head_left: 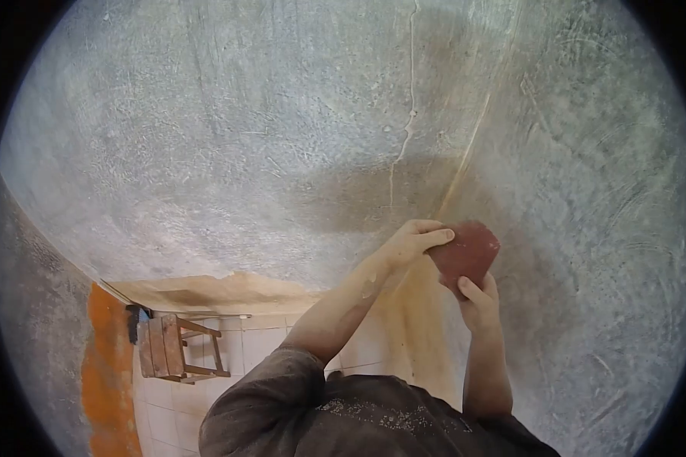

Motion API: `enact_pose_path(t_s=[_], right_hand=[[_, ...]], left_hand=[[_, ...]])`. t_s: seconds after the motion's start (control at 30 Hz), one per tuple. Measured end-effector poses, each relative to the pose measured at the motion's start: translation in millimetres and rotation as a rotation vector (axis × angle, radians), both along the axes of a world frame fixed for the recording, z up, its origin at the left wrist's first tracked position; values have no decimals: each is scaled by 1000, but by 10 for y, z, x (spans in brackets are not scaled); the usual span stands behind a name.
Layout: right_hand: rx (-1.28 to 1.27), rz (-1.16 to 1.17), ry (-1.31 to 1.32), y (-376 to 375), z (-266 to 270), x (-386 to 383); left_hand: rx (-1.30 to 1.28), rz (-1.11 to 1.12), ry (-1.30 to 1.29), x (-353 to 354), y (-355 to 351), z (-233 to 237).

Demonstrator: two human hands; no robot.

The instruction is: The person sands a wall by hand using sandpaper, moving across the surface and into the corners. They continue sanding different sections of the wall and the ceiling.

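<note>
A dark red piece of sandpaper [465, 253] is held up between my two hands, in front of the corner where two grey walls meet. My left hand [419, 239] pinches its upper left edge, with the thumb lying on the front face. From below, my right hand [480, 302] grips the lower edge, its thumb also on the front. The fingers behind the sheet are mostly hidden. Rough, patchy grey plaster covers the wall [229, 145] before me, and a thin pale crack [412, 114] runs down it above my hands.
A worn wooden stool [162, 346] stands on the white tiled floor [259, 343] at lower left. Beside it is a small dark and blue object [137, 320] that I cannot make out. An orange-painted strip [108, 373] edges the wall at far left. Another grey wall [610, 228] rises close on the right.
</note>
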State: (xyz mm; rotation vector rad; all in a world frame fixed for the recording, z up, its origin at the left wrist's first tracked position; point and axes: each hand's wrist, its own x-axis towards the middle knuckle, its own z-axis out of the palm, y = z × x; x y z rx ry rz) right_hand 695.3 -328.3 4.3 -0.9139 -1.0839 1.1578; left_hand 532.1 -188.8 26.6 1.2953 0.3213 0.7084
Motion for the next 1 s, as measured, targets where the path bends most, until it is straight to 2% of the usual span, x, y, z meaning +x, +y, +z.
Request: enact_pose_path(t_s=[0.1,0.2,0.4,0.7,0.8,1.0], right_hand=[[11,126,248,359,-115,-374],[15,98,384,625,-98,-809],[-32,226,581,1077,-281,-1421],[-237,565,556,1801,-678,-2154],[-348,675,565,2068,-852,-2490],[-558,905,576,2426,-975,-3227]], left_hand=[[163,239,157,-357,194,-57],[118,300,20,-724,314,-176],[27,451,179,-1605,392,-339],[-148,795,53,-2416,591,-963],[-217,937,77,-2718,605,-1263],[-264,1161,255,-3529,301,-1324]])
